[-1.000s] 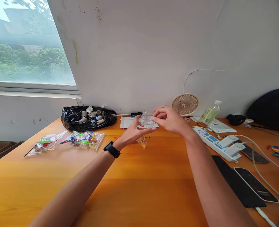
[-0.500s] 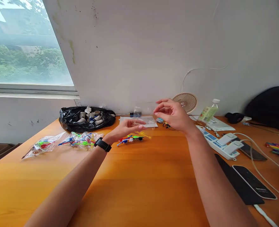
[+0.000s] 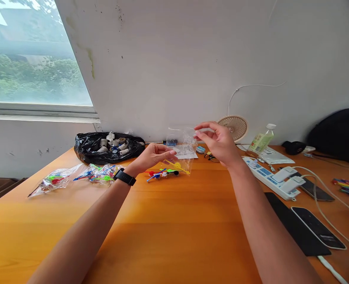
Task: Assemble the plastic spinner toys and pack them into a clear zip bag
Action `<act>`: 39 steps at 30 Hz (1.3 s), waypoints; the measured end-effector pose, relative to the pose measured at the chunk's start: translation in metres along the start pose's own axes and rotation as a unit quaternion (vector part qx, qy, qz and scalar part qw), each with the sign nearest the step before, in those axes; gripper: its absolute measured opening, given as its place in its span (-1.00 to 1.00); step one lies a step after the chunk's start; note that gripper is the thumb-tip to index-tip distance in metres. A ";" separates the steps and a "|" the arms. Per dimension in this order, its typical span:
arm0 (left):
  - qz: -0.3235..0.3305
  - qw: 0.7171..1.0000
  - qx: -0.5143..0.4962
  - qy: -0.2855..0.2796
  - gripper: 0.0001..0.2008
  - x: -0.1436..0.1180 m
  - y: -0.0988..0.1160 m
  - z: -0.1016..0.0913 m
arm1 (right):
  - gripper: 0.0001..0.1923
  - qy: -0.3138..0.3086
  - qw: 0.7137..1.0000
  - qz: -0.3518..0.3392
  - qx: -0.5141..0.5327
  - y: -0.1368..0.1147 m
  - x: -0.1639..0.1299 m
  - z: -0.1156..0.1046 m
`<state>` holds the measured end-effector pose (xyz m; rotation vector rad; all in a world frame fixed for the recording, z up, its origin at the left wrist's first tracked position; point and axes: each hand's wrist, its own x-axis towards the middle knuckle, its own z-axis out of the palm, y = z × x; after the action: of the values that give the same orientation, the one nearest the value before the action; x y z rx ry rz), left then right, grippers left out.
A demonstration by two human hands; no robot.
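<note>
Since half a second ago the clear plastic bag point(image 3: 182, 144) has come up off the surface and now hangs between both hands, centre of frame; the camera view has hardly shifted. Colourful plastic pieces point(image 3: 162, 172) that appeared on the surface in the last frame lie just below the bag — one yellow piece point(image 3: 179, 165) shows at the bag's lower edge; can't tell if it is inside or behind the plastic.

Left hand point(image 3: 153, 154), with a black watch point(image 3: 124, 177) on the wrist, pinches the bag's lower left part, fingers closed on it. Right hand point(image 3: 217, 141) holds the bag's upper right corner between thumb and fingertips, other fingers loosely spread. Hands are apart, the bag stretched between them, above the orange wooden surface point(image 3: 174, 228).

Around:
- Left of centre: two more clear bags of coloured parts point(image 3: 105, 173) and point(image 3: 54, 181), flat on the surface.
- Behind them, against the wall: black plastic bag point(image 3: 88, 149), open, with small whitish and grey parts inside.
- Behind the held bag: white paper sheet point(image 3: 189, 154) and a screwdriver point(image 3: 159, 142).
- Right of centre: small round fan point(image 3: 236, 127), green-labelled bottle point(image 3: 261, 141), white power strip point(image 3: 271, 177) with plugs in it — cables run off to lower right.
- Lower right: two dark phones point(image 3: 318, 228), point(image 3: 316, 191) and a black flat pad point(image 3: 293, 225).
- Far right: dark bag point(image 3: 340, 132) by the wall, coloured sticks point(image 3: 348, 185) at the frame edge.
- Upper left: window point(image 3: 29, 59) with trees outside.
</note>
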<state>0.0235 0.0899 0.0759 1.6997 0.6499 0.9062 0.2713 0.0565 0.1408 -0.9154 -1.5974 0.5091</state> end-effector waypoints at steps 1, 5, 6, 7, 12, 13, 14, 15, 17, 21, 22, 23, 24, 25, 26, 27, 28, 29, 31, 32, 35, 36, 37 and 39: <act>-0.002 1.000 -0.005 0.014 -0.57 0.000 0.000 -0.003 | -0.76 0.019 1.000 0.007 0.016 0.004 0.002 0.001; -0.002 0.989 -0.096 0.114 -0.60 0.003 -0.005 -0.015 | -0.77 0.075 0.996 0.045 -0.019 0.037 0.004 0.006; 0.004 0.979 -0.142 0.146 -0.61 0.004 -0.007 -0.018 | -0.77 0.042 0.994 0.074 -0.066 0.048 0.002 0.008; 0.010 0.965 -0.196 0.175 -0.63 0.004 -0.009 -0.020 | -0.78 -0.029 0.987 0.102 -0.121 0.059 -0.002 0.010; -0.024 0.893 -0.409 0.188 -0.67 0.004 -0.017 -0.021 | -0.89 -0.319 0.882 0.184 -0.293 0.098 -0.027 0.028; -0.036 0.890 -0.419 0.175 -0.68 0.003 -0.018 -0.019 | -0.91 -0.330 0.875 0.194 -0.297 0.102 -0.030 0.031; -0.044 0.893 -0.415 0.167 -0.69 0.004 -0.020 -0.017 | -0.91 -0.338 0.870 0.201 -0.296 0.105 -0.033 0.033; -0.049 0.902 -0.398 0.162 -0.69 0.004 -0.021 -0.014 | -0.90 -0.352 0.865 0.207 -0.293 0.106 -0.034 0.034; -0.051 0.929 -0.333 0.152 -0.63 0.005 -0.024 -0.011 | -0.87 -0.381 0.854 0.213 -0.282 0.105 -0.033 0.033; -0.050 0.978 -0.168 0.112 -0.39 0.003 -0.027 -0.012 | -0.89 -0.430 0.844 0.209 -0.241 0.089 -0.024 0.018; -0.046 0.985 -0.129 0.105 -0.35 0.002 -0.027 -0.014 | -0.90 -0.442 0.842 0.210 -0.227 0.083 -0.022 0.013; -0.043 0.990 -0.088 0.098 -0.32 0.001 -0.026 -0.017 | -0.90 -0.451 0.840 0.213 -0.213 0.077 -0.020 0.007; -0.038 0.994 -0.045 0.093 -0.31 0.000 -0.025 -0.019 | -0.90 -0.453 0.841 0.213 -0.205 0.070 -0.017 0.001; -0.033 0.995 0.002 0.092 -0.31 -0.001 -0.024 -0.022 | -0.88 -0.445 0.847 0.207 -0.204 0.064 -0.015 -0.005; -0.028 0.994 0.049 0.095 -0.31 -0.002 -0.023 -0.024 | -0.86 -0.428 0.858 0.193 -0.209 0.057 -0.013 -0.011; -0.022 0.991 0.092 0.099 -0.32 -0.003 -0.022 -0.026 | -0.83 -0.404 0.872 0.173 -0.215 0.050 -0.011 -0.017; -0.018 0.987 0.126 0.101 -0.32 -0.003 -0.021 -0.027 | -0.80 -0.373 0.889 0.151 -0.219 0.043 -0.009 -0.022; -0.013 0.983 0.150 0.102 -0.33 -0.003 -0.020 -0.028 | -0.76 -0.337 0.906 0.131 -0.219 0.035 -0.007 -0.027; -0.006 0.980 0.171 0.101 -0.33 -0.002 -0.020 -0.028 | -0.72 -0.253 0.940 0.102 -0.206 0.018 -0.004 -0.033; -0.004 0.980 0.173 0.099 -0.33 -0.002 -0.021 -0.028 | -0.71 -0.206 0.955 0.086 -0.198 0.009 -0.003 -0.034; -0.004 0.981 0.172 0.086 -0.33 -0.001 -0.022 -0.024 | -0.78 -0.082 0.980 -0.005 -0.180 -0.017 -0.002 -0.031; -0.004 0.982 0.175 0.077 -0.33 0.000 -0.022 -0.023 | -0.80 -0.051 0.981 -0.043 -0.181 -0.025 -0.003 -0.028; -0.001 0.982 0.178 0.067 -0.34 0.000 -0.022 -0.021 | -0.83 -0.024 0.979 -0.078 -0.186 -0.031 -0.004 -0.024; 0.008 0.981 0.185 0.049 -0.35 0.000 -0.022 -0.016 | -0.84 0.012 0.970 -0.135 -0.201 -0.038 -0.006 -0.016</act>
<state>0.0107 0.1054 0.0578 1.9997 0.9160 0.9251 0.2764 0.0264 0.1700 -0.9742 -1.8025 -0.0202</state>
